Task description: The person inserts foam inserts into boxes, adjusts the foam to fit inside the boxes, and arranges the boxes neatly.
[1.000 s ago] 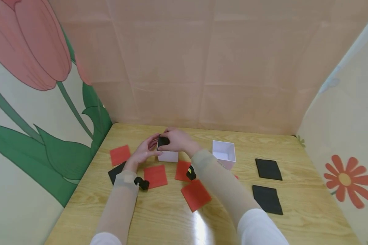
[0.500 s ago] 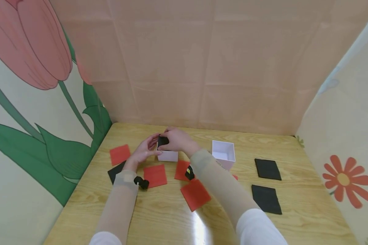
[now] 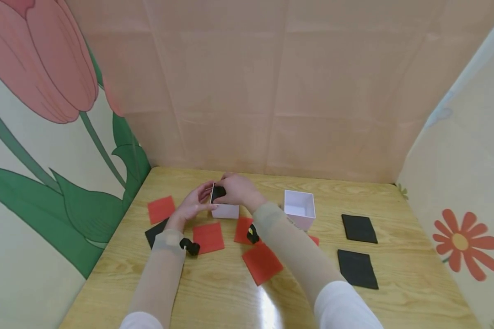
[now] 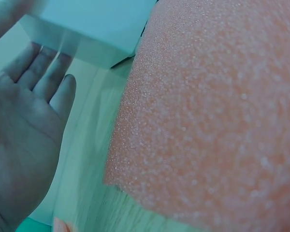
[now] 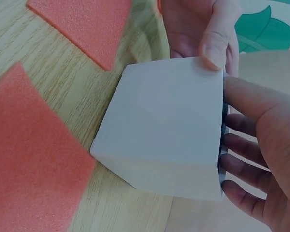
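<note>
Right hand [image 3: 236,189] clamped over the top of a small white box [image 3: 225,209], fingers curled around a black foam piece [image 3: 217,192] pressed at the box's opening. Left hand [image 3: 192,204] cupped against the box's 9 o'clock wall, thumb tip on the upper edge in the right wrist view, fingers loosely extended and gripping nothing. Box standing on the wooden worktop [image 3: 214,292] toward 11 o'clock from the middle, smooth matte walls, square-cornered.

Second white box [image 3: 299,208], open-topped, at roughly 1 o'clock of the middle, well apart from the first. Red foam squares [image 3: 208,237] scattered flat at 9 to 6 o'clock of the held box, surface fine-pored and spongy in the left wrist view. Two black foam rectangles [image 3: 359,228] lying flat toward 3 o'clock. Another black foam sheet [image 3: 155,231] partly under the left forearm. Worktop pale, grained, glossy near the front edge.
</note>
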### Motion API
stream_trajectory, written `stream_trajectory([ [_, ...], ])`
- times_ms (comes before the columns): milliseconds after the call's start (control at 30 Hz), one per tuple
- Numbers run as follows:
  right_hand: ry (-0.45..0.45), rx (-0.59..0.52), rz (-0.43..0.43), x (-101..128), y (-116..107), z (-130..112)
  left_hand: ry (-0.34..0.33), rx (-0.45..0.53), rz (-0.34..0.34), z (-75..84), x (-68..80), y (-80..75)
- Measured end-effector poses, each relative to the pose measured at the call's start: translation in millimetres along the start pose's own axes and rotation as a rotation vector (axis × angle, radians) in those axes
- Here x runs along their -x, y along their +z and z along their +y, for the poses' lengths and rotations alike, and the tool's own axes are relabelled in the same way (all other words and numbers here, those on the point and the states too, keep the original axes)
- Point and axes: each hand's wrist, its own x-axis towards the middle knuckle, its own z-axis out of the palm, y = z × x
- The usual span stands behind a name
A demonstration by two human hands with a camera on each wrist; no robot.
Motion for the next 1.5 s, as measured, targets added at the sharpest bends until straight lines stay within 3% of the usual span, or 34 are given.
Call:
stream_trajectory([
  [233,0.022,0.013,-0.025,-3,2,-2,0.004,-0.005,0.009,-3.4,0.7,0.8],
  [467,-0.026,0.085,-0.044,-4,2,-3,-0.007,-0.02,0.014,-3.9,-0.2,0.3],
  [833,-0.054,-0.059,-0.074,11,-17,23,-0.041,-0.05,0.032,-1.1,0.8,2.9],
  [1500,-0.08,0.052,-0.138,12,-12,27,-0.054,-0.058,0.048,-1.6,0.7,2.2],
])
